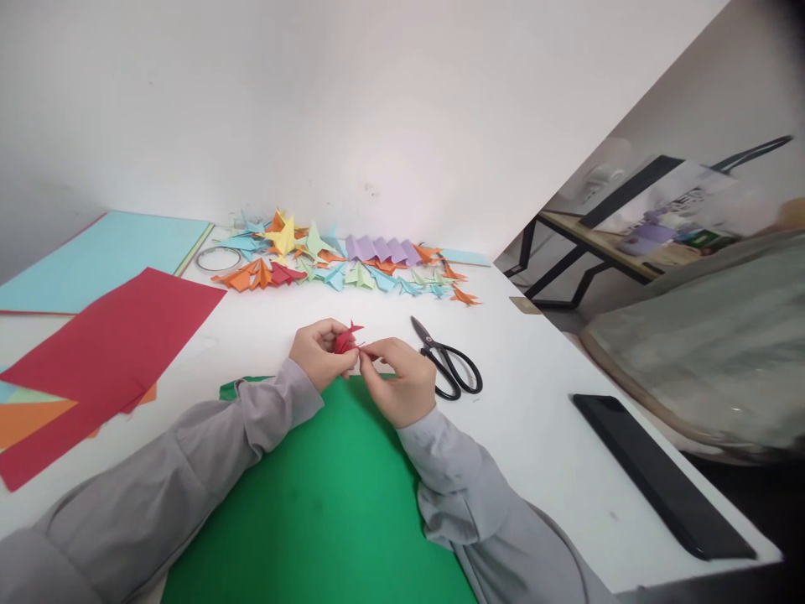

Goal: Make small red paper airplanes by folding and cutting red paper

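My left hand is closed round a small red folded-paper figure, whose pointed tips stick up past the fingers. Thumb and fingers of my right hand are pinched together at a thin end of the same red paper; the exact spot is partly hidden. Both hands are raised over the far edge of a large green paper sheet. Black-handled scissors lie on the table just beyond my right hand, blades pointing away and partly covered by that hand.
Along the wall lie many folded paper figures and a purple pleated strip. A roll of tape sits beside them. Left are red sheets and light-blue sheets. A black phone-like slab lies near the right edge.
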{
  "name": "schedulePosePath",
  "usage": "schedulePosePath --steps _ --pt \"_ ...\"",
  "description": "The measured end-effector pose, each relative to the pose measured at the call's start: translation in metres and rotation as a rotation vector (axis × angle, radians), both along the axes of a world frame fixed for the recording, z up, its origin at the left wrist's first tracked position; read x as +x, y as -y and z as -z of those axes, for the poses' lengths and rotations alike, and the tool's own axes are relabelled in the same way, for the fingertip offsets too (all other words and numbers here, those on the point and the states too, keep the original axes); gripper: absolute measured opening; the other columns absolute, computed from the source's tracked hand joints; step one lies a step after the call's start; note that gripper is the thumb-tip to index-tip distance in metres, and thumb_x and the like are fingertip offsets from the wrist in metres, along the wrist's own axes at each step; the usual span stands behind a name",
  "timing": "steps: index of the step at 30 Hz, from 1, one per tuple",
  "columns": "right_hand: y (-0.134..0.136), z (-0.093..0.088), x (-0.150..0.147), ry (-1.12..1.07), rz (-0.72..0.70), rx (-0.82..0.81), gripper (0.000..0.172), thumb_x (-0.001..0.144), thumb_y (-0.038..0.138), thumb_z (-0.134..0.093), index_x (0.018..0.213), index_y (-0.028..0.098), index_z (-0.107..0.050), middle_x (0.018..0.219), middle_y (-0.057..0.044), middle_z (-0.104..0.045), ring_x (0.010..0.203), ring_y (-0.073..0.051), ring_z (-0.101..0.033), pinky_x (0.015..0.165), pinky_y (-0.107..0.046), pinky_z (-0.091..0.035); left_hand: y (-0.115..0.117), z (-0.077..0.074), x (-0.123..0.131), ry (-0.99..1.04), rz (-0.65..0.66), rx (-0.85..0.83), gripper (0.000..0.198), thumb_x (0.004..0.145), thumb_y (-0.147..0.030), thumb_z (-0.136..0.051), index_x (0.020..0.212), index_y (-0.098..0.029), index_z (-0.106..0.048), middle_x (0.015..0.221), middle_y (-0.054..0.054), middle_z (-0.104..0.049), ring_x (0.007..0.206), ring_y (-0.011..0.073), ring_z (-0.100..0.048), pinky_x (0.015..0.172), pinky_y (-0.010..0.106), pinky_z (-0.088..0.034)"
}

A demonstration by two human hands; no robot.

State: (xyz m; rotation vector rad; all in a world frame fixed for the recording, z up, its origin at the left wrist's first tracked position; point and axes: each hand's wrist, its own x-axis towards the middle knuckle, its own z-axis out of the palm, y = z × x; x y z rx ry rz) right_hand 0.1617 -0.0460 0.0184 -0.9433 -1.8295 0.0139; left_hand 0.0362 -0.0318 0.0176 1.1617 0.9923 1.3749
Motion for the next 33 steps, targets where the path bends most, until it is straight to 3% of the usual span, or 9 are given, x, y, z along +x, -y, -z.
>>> schedulePosePath --steps 7,18,25,33 --pt "0.0006 -0.0001 0.0002 -0.058 -0.024 -0.108 0.011 0.075 0.014 -0.053 0.072 0.017 -0.062 0.065 -0.003 -0.066 0.058 -0.013 -0.059 0.054 -0.024 -0.048 0.0029 -0.0091 -0.0005 0.005 0.030 -0.032 0.015 0.048 -0.011 -0.064 0.055 -0.014 -0.051 0.040 -0.007 -0.050 0.031 0.0067 -0.047 0.031 0.018 -0.041" --pt "-0.0009 0.0032 0.0046 0.219 0.051 0.083 0.012 0.079 0.014 -0.051 0.074 0.017 -0.062 0.067 -0.004 -0.067 0.062 -0.014 -0.061 0.060 -0.026 -0.046 0.0017 0.0005 0.0007 -0.006 -0.011 0.001 0.011 0.053 -0.013 -0.062 0.059 -0.013 -0.053 0.041 -0.006 -0.051 0.032 0.0067 -0.047 0.031 0.017 -0.041" --pt "-0.0015 0.0055 0.0013 0.006 0.040 -0.046 0.009 0.077 0.016 -0.053 0.076 0.018 -0.062 0.066 -0.003 -0.067 0.059 -0.013 -0.061 0.057 -0.024 -0.049 0.0014 -0.0021 0.0013 -0.002 -0.039 0.003 0.013 0.051 -0.014 -0.065 0.059 -0.013 -0.055 0.043 -0.005 -0.052 0.033 0.0065 -0.047 0.029 0.017 -0.040" --pt "-0.0020 0.0047 0.0017 0.024 0.030 -0.071 0.013 0.078 0.017 -0.051 0.073 0.018 -0.062 0.065 -0.003 -0.067 0.055 -0.012 -0.059 0.053 -0.024 -0.048 0.0015 0.0003 0.0018 -0.002 -0.050 0.011 0.017 0.050 -0.014 -0.066 0.063 -0.013 -0.056 0.050 -0.005 -0.055 0.035 0.0061 -0.048 0.030 0.017 -0.041"
